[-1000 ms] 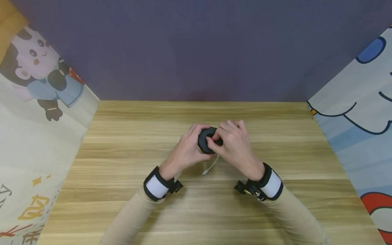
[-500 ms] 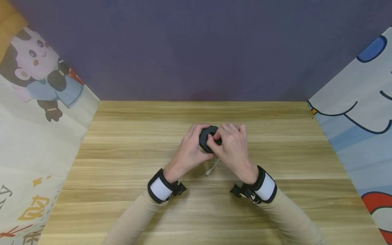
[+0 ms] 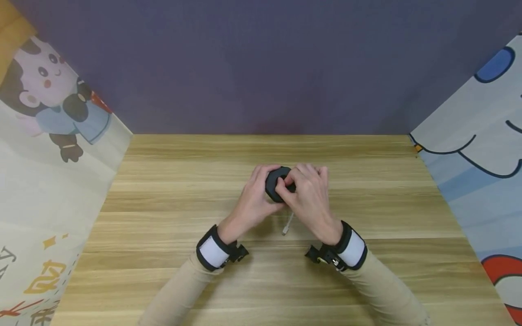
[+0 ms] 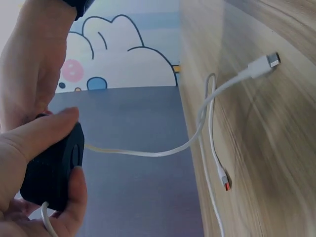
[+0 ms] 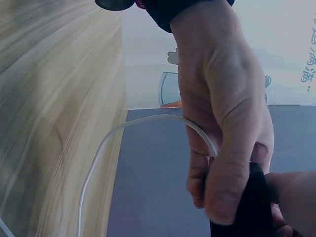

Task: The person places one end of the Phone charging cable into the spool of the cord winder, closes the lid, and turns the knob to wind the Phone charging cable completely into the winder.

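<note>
A black eight-sided cable winder (image 3: pixel 272 184) with a hollow centre is held above the table in both hands. My left hand (image 3: pixel 253 199) grips its left rim, thumb on the near side and fingers round the far side. My right hand (image 3: pixel 311 194) pinches it with thumb and forefinger at the hollow; the other fingers are curled. A white charging cable (image 4: pixel 158 153) runs out of the winder, and its metal-tipped plug (image 4: pixel 264 65) hangs in the air. In the left wrist view another white strand leaves the winder's lower side. The hands hide the winder's right part.
An orange-tipped plug (image 4: pixel 223 178) shows over the wooden table (image 3: pixel 183 181) in the left wrist view, beside a bent stretch of white cable. A dark purple panel (image 3: pixel 261 68) rises behind the table. Cartoon-printed sheets (image 3: pixel 49 181) stand at both sides.
The hanging plug has swung to the right. Both forearms have shifted slightly inward, and the winder moved a little right and away from me. Both hands keep their hold.
</note>
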Motion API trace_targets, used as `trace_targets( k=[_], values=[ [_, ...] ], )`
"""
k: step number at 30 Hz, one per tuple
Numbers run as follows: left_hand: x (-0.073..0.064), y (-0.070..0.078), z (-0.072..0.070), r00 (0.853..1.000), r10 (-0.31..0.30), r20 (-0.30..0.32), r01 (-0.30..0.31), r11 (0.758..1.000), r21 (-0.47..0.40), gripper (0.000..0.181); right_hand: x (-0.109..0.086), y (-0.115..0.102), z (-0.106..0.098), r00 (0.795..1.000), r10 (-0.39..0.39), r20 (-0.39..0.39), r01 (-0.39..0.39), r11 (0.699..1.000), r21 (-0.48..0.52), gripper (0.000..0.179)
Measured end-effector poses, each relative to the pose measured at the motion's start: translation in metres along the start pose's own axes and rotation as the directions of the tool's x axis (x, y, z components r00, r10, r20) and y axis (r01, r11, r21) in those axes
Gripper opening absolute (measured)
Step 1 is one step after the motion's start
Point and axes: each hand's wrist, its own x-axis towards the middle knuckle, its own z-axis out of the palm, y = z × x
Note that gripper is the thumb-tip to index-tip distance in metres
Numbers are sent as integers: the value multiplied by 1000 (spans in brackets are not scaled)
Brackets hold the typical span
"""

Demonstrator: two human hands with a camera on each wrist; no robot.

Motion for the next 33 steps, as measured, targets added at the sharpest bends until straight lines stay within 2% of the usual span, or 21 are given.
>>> trace_targets(
  k=[6,10,12,14,17,19,23,26,30,33],
  values=[
    [2,-4,-10,992,-56,113,71,989,-131,83,0,2,1,1000,4,-4,-3,1000,17,21],
    [4,-9,-20,980,-48,195,101,957,-272,77,0,3,2,1000,0,1,0,1000,26,22],
    [6,-10,-25,968,-53,244,138,927,-348,71,0,4,2,1000,0,5,0,1000,28,22],
    [8,-10,-29,952,-77,296,202,884,-422,65,1,4,2,1000,-3,8,3,1000,30,22],
    [9,-11,-33,925,-131,358,301,826,-476,60,1,5,2,1000,-8,8,7,999,35,23],
    [11,-11,-34,909,-160,386,349,797,-493,60,2,6,2,1000,-11,8,11,999,40,23],
    [13,-12,-36,894,-176,412,392,753,-529,59,2,9,3,1000,-20,13,19,998,60,22],
    [12,-13,-36,894,-187,407,406,718,-565,58,3,11,2,999,-39,21,37,997,74,23],
    [12,-15,-35,901,-202,384,407,701,-586,58,5,16,-1,994,-105,40,100,990,95,25],
    [11,-16,-36,900,-215,380,414,696,-587,59,10,24,-5,981,-183,64,174,977,123,22]
  ],
)
